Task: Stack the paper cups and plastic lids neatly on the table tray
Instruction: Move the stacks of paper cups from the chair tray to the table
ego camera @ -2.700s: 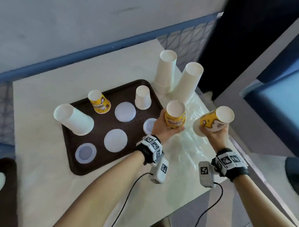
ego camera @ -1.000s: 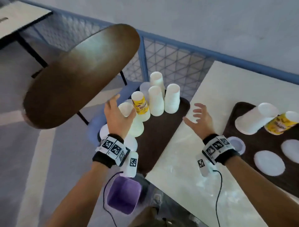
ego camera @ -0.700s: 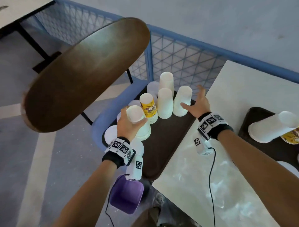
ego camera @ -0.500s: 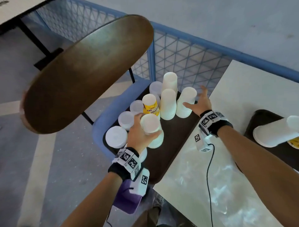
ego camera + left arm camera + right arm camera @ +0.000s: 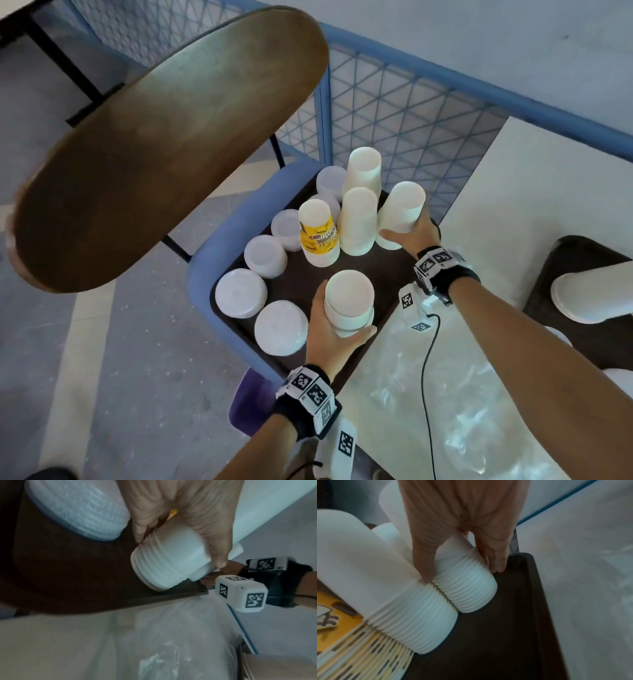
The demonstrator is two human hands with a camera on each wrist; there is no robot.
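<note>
Left hand: my left hand (image 5: 334,337) is wrapped round a short white stack (image 5: 349,301) of upturned cups, thumb on one side and fingers on the other, at the near end of the chair tray (image 5: 383,274).
Right hand: my right hand (image 5: 412,231) is closed on a taller white stack (image 5: 400,214) at the far right corner of that tray, thumb in front, fingers behind.
Key relation: both stacks stand with their long axis roughly upright, rims down. The desk (image 5: 496,205) lies to my right of the chair tray, so the right hand is the nearer one. The desk tray (image 5: 565,253) sits further right still, partly cut off by the frame edge.
Judgement: I take the next move to be a lift straight up, then a carry rightward over the tray lip and desk edge.
Other stock: a yellow stack (image 5: 318,233), two more white stacks (image 5: 359,219) and several lid piles (image 5: 241,293) stand on the chair tray.
Head view only: it shows both stacks, both trays and the way across.
Left wrist only: it shows the short stack's ribbed rims (image 5: 154,566) tilted, and I judge them clear of the tray floor.
Right wrist only: it shows fingertips (image 5: 496,562) reaching down beside the tall stack's rims (image 5: 467,586), close to the tray's corner wall, and that stack pressed against its neighbour (image 5: 412,618).
Risk: I judge the neighbour could tip as the tall stack leaves.
</note>
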